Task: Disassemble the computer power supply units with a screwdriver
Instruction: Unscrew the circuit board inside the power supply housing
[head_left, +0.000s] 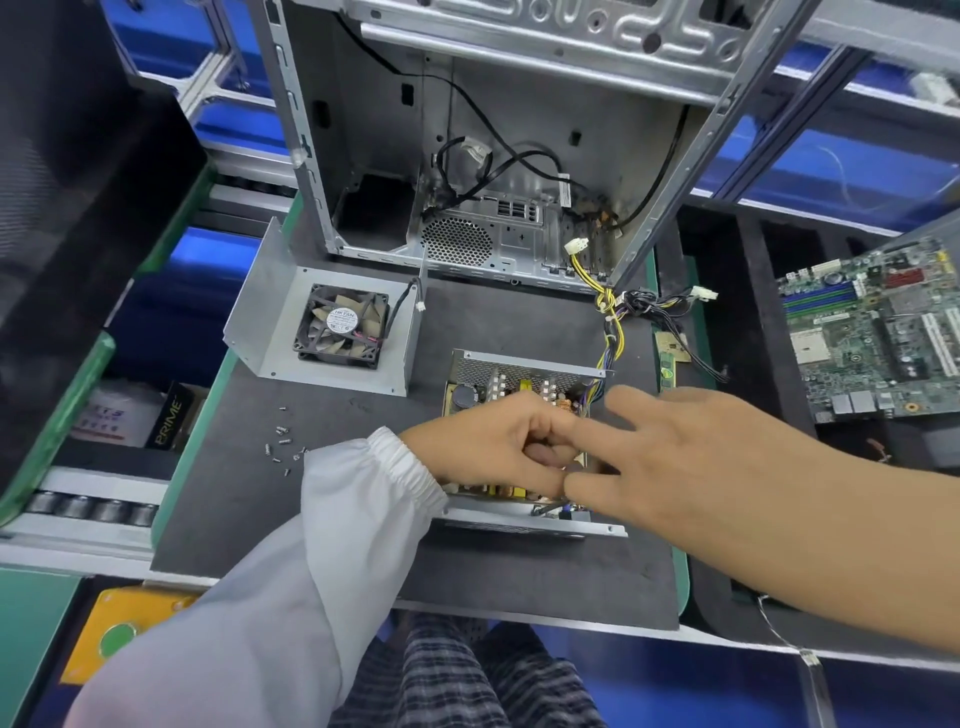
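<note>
Fan hub sticker reads "HK FAN"; smaller print below it is too fine to make out. The fan sits inside the removed grey metal cover, which lies upturned on the dark worktop, left of centre. A black box in the bin below the worktop's left edge reads "PRIME"; the white packet beside it carries blurred blue and red print, not legible.

Open power supply unit lies near the middle of the worktop, perforated wall at the far side, capacitors, a copper coil and yellow parts exposed. Both hands are over it, covering most of the board.

Left hand, in a white elastic-cuffed sleeve: fingers curled tight, thumb tucked against them, knuckles up. Whether it pinches something small inside the unit cannot be told. No screwdriver shows in it.

Right hand, bare forearm: fingers straight and loosely spread, thumb tip touching the left hand's thumb. It holds nothing visible.

Yellow and black wire bundle runs from the unit's far right corner toward the empty computer case standing at the back of the worktop, with white connectors at the ends. Loose screws lie scattered on the worktop left of the unit. A green motherboard lies well apart to the right.
</note>
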